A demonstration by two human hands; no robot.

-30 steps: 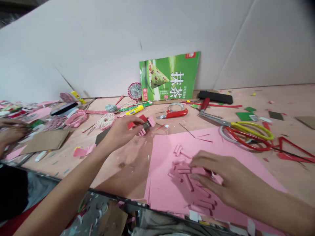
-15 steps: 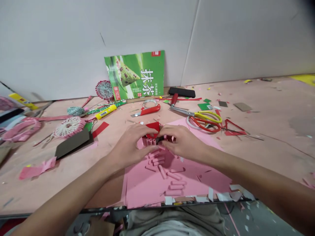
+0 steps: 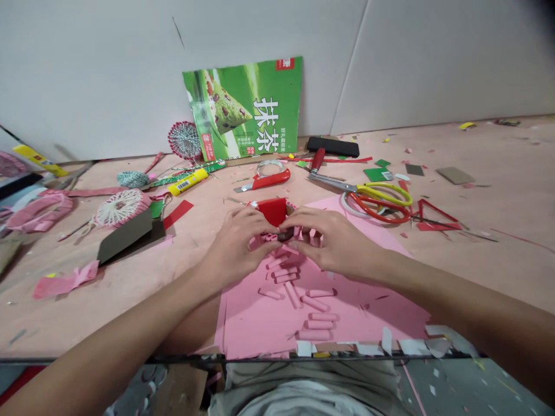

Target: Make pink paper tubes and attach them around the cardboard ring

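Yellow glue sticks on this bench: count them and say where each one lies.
2. One yellow glue stick lies on the bench in front of the green matcha packet; the other is at the far left edge of the view. More may be hidden under the clutter.

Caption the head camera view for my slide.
Left hand and right hand pinch red card above rolled pink paper tubes on a pink sheet.

Red card piece (image 3: 274, 211) upright, pink rolled bits at its base; loose pink paper rolls (image 3: 292, 294) scattered on pink sheet (image 3: 243, 329), mostly lying crossways.
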